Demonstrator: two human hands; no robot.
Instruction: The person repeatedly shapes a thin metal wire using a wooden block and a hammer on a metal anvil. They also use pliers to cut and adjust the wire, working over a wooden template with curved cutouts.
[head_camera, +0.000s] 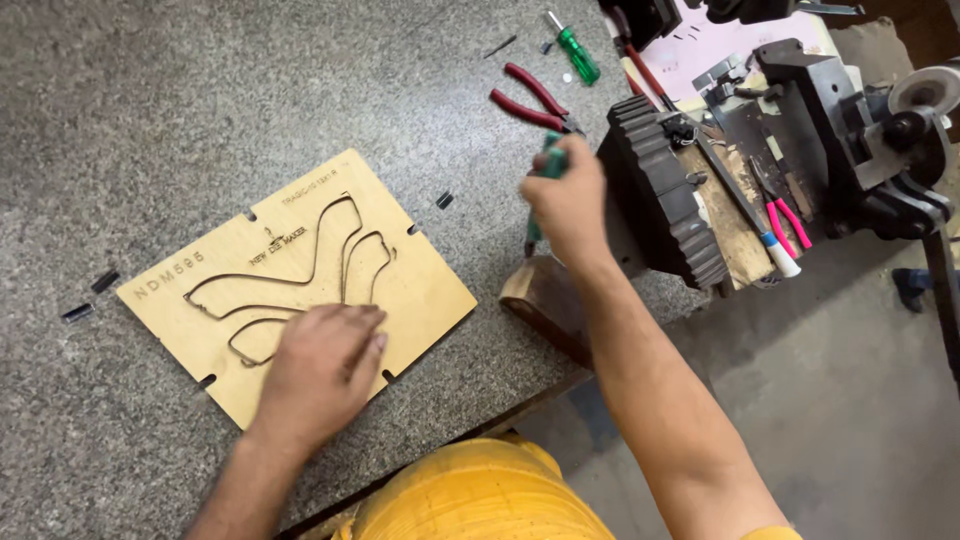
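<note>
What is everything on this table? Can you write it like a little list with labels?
surface: grey speckled table
left hand: pressed flat on a wooden board with curvy slots cut through it
right hand: gripping a green-handled tool, tip hidden
near right hand: red-handled pliers, green screwdriver
right side: dark ridged metal machine; pink-handled tool
small bits: dark metal pieces left of the board
clothing: yellow
</note>
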